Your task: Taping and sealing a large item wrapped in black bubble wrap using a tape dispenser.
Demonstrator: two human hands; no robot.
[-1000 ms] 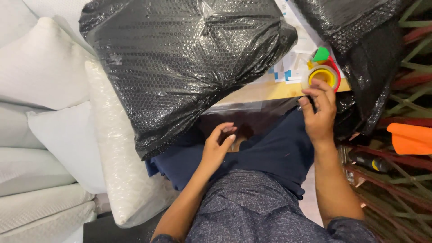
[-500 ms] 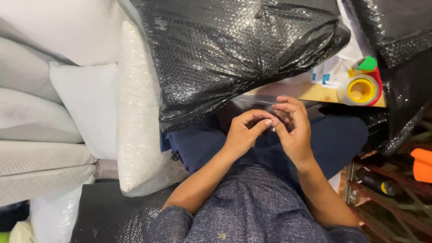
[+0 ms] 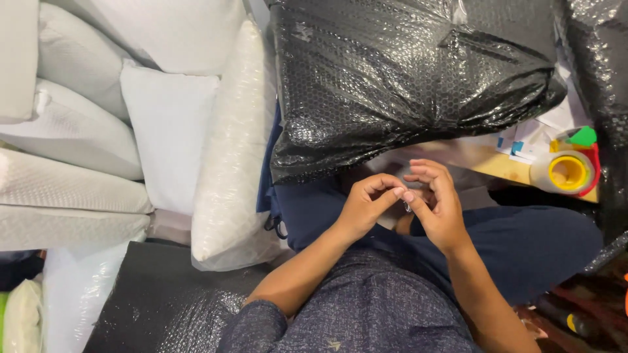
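A small clear scrap (image 3: pixel 407 206), maybe a bit of tape though it is too small for me to tell, sits pinched between the fingertips of both hands, held over my lap in front of the near edge of the table (image 3: pixel 504 165). My left hand (image 3: pixel 366 208) is curled, its thumb and first finger closed together on the scrap. My right hand (image 3: pixel 437 204) meets it from the other side, thumb and first finger also pressed on the scrap, the other fingers fanned loosely above. The two hands touch at the fingertips.

Just beyond the hands, a large bundle wrapped in black bubble wrap (image 3: pixel 405 85) lies across the table and hangs over its near edge. At the table's right end stands a tape dispenser (image 3: pixel 569 167) with a yellow core, red frame and green tip, well apart from the hands. Beside it lie a few white and blue paper pieces (image 3: pixel 523 142).

To my left, off the table, white pillows (image 3: pixel 163 137) in clear wrap are stacked against one another. A flat sheet of black bubble wrap (image 3: pixel 163 301) lies below them, near my left elbow. My legs in dark blue trousers (image 3: pixel 523 242) lie under the hands.
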